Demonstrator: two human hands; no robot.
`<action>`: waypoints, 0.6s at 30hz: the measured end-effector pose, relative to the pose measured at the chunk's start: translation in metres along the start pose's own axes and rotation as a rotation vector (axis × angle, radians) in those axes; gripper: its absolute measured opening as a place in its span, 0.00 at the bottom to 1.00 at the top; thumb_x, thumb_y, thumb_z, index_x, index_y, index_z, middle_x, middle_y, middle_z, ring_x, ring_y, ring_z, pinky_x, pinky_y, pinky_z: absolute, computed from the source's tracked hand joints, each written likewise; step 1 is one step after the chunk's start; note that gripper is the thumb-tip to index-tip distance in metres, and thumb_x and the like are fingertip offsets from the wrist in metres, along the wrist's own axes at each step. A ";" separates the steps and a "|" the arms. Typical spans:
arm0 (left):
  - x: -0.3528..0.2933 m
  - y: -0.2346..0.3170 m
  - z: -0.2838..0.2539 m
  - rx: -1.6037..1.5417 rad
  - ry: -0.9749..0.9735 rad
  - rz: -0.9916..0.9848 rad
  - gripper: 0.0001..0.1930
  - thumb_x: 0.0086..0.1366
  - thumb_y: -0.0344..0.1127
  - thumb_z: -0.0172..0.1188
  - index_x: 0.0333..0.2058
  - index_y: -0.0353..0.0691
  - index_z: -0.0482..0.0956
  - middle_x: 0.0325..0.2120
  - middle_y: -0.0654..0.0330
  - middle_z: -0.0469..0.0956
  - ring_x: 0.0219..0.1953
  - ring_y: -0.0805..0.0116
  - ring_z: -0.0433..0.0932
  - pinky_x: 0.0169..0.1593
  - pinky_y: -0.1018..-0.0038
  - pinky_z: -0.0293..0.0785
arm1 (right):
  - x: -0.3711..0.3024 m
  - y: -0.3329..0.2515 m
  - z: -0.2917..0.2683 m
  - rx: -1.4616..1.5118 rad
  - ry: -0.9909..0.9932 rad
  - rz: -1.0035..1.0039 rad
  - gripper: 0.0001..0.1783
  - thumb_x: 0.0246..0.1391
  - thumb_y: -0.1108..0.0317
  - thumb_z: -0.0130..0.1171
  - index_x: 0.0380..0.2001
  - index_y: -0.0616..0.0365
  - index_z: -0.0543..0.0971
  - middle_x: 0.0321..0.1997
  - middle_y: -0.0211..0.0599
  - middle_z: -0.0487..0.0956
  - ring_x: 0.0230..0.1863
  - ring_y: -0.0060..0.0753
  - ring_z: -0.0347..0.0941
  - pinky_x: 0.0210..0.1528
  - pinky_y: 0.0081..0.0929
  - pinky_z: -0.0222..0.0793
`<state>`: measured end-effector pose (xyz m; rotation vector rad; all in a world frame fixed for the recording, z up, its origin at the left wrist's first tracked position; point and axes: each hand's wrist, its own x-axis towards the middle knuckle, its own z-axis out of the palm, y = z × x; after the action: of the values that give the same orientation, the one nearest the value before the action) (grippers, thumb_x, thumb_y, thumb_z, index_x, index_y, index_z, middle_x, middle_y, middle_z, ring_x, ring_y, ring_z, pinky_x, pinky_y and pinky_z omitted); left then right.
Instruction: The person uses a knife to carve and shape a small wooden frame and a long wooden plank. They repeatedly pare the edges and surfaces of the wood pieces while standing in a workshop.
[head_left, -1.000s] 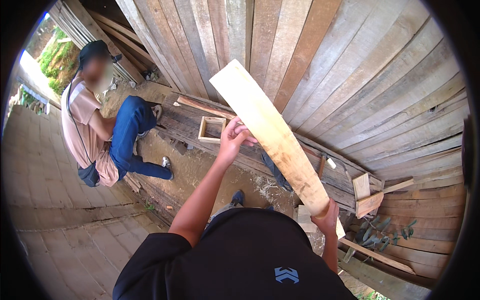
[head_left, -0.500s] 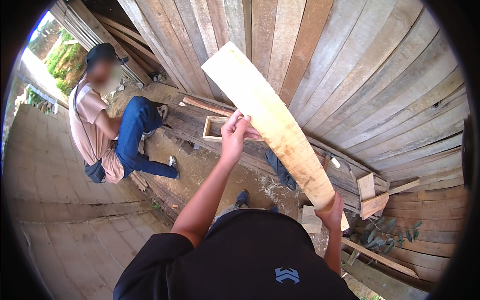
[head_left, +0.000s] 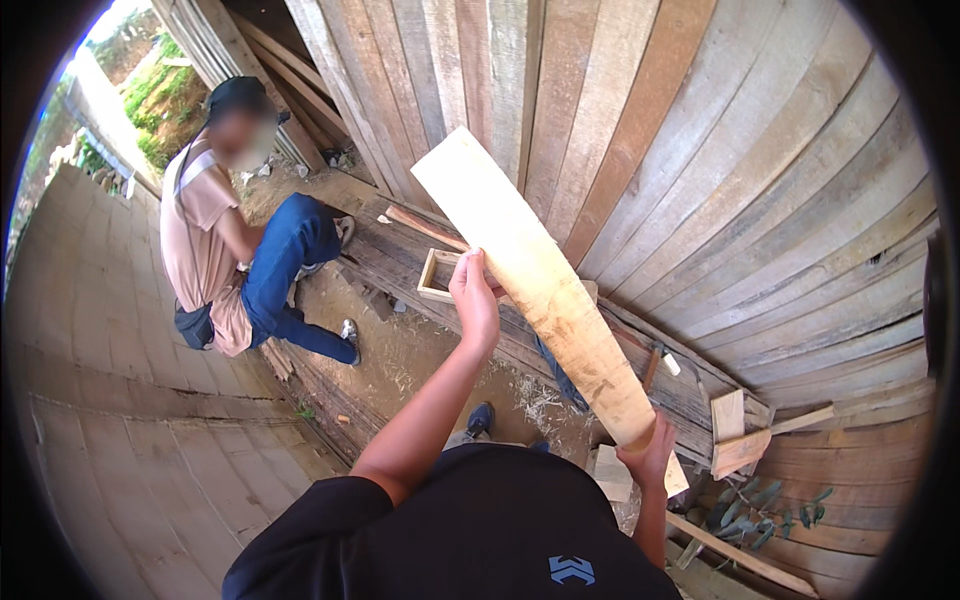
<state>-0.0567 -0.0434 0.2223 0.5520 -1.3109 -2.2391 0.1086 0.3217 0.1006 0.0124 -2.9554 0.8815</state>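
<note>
A long, pale wooden board (head_left: 545, 290) is held up in front of me, slanting from the upper left to the lower right. Darker smudges mark its lower half. My left hand (head_left: 477, 297) grips the left edge around the board's middle, thumb on the near face and the other fingers partly hidden behind it. At the lower end, my right hand (head_left: 652, 452) is closed around the board's right corner. Behind my left hand, a small open wooden frame or box (head_left: 437, 277) rests on a low plank bench (head_left: 385, 243).
A person (head_left: 215, 230) in a pink shirt and blue trousers sits at the left. A plank wall (head_left: 690, 150) rises behind the bench. Joined wood pieces (head_left: 738, 440) and a leafy branch (head_left: 760, 515) are at the right. Wood shavings (head_left: 540, 400) litter the ground.
The board's upper end has dropped lower in view, and both hands still hold it. My left hand's fingers are less spread. The surroundings have shifted slightly in the view.
</note>
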 end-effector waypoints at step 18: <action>0.017 -0.011 -0.039 0.120 -0.024 0.063 0.07 0.73 0.34 0.52 0.43 0.38 0.76 0.30 0.67 0.80 0.29 0.81 0.79 0.30 0.78 0.77 | 0.014 -0.002 0.003 -0.009 -0.141 -0.022 0.62 0.25 0.63 0.78 0.67 0.58 0.57 0.58 0.52 0.65 0.62 0.60 0.59 0.66 0.53 0.56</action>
<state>-0.0508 -0.0757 0.1934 0.5198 -1.4622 -2.1324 0.0948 0.3190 0.1000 0.1116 -3.0818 0.9008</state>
